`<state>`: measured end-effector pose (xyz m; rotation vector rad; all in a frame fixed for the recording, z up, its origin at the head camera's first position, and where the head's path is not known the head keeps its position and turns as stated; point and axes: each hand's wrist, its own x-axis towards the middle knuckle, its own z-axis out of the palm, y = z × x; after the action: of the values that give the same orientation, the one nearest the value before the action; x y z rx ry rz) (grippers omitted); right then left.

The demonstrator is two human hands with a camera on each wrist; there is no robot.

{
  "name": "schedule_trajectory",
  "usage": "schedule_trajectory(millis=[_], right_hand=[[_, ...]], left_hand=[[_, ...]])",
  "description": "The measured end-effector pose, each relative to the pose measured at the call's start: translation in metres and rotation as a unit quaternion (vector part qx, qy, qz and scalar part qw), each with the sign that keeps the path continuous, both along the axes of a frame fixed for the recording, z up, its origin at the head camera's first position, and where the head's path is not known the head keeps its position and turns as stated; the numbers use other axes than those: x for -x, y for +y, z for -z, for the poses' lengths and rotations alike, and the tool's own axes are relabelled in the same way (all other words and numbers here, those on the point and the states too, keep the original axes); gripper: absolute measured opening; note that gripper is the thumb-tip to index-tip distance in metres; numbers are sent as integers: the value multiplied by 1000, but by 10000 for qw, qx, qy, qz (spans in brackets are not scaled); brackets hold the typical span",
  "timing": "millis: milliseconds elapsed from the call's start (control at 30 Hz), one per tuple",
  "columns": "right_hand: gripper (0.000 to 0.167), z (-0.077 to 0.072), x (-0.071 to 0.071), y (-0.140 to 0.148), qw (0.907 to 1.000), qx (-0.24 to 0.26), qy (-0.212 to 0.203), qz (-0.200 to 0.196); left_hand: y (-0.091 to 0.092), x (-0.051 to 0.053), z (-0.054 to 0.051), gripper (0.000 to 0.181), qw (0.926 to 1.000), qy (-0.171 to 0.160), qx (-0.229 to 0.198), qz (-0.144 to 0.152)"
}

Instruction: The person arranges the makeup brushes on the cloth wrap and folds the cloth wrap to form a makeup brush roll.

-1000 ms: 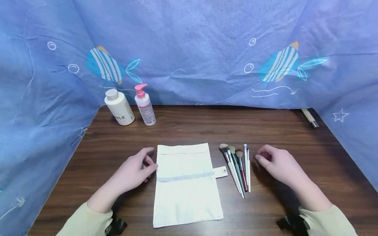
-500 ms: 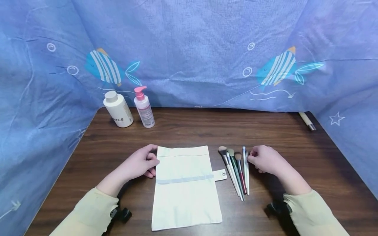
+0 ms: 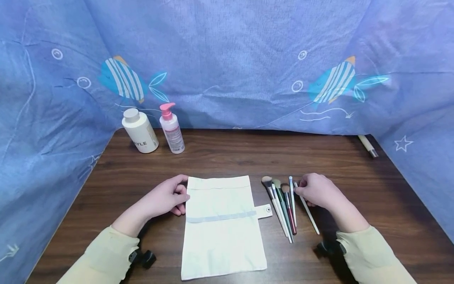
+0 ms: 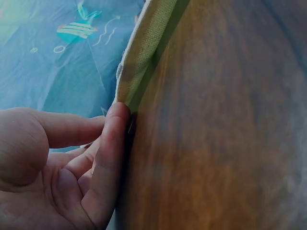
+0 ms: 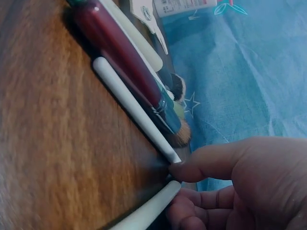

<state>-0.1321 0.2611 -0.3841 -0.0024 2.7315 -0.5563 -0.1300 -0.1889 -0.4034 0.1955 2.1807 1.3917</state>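
Note:
A white fabric brush roll [image 3: 223, 244] lies flat and unfolded, with a grey band across it and a snap tab [image 3: 264, 211] on its right side. My left hand [image 3: 166, 197] pinches its left edge near the top; in the left wrist view thumb and index finger meet at the cloth's rim [image 4: 144, 52]. To the right lie several makeup brushes [image 3: 283, 213], close together. My right hand [image 3: 317, 191] pinches a thin white makeup brush [image 3: 309, 215] near its upper end, its handle [image 5: 148, 208] slanting away from the group. The fingers hide its tip.
Beside that hand rests another slim white brush [image 5: 136, 110], close to a dark red-handled one [image 5: 122, 52]. At the back left stand a white bottle [image 3: 141, 132] and a pink-topped pump bottle [image 3: 172, 132]. A pale marker-like stick [image 3: 368, 146] lies at the back right. Blue curtain [image 3: 227, 63] surrounds the table.
My right hand has moved left to the brushes, taken one thin white brush and swung its handle rightward from the group. My left hand has come onto the brush roll's edge.

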Motion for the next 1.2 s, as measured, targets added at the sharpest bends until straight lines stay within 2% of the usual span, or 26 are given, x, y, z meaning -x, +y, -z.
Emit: schedule_trajectory(millis=[167, 300, 367, 467, 567, 700, 767, 933, 1000, 1067, 1200], right_hand=[[26, 0, 1, -2, 9991, -415, -19, -92], [28, 0, 1, -1, 9993, -359, 15, -122], [27, 0, 1, 2, 9998, -145, 97, -61], [20, 0, 3, 5, 9986, 464, 234, 96], [15, 0, 6, 6, 9912, 1273, 281, 241], [15, -2, 10, 5, 9695, 2422, 48, 386], [16, -3, 13, 2, 9528, 3002, -156, 433], [11, -6, 22, -11, 9037, 4231, -562, 343], [10, -7, 26, -18, 8910, 4487, -652, 239], [12, -6, 30, -25, 8845, 4608, -718, 163], [17, -2, 35, -42, 8797, 4699, -735, 46]], left_hand=[[0, -1, 1, 57, 10000, 34, 36, 5], [0, 2, 1, 58, 10000, -45, -7, -3], [0, 3, 1, 58, 9999, -113, -93, -1], [-1, 5, 2, 59, 9997, -179, -179, -18], [-1, 6, 2, 59, 9996, -190, -197, -46], [-1, 5, 1, 57, 9996, -193, -162, -86], [-1, 5, 1, 57, 9997, -183, -134, -90], [-2, 5, 1, 53, 9997, -126, -192, -114], [-2, 4, 2, 52, 9996, -119, -235, -128], [-2, 4, 3, 51, 9994, -129, -274, -139], [-2, 5, 4, 50, 9992, -161, -319, -158]])
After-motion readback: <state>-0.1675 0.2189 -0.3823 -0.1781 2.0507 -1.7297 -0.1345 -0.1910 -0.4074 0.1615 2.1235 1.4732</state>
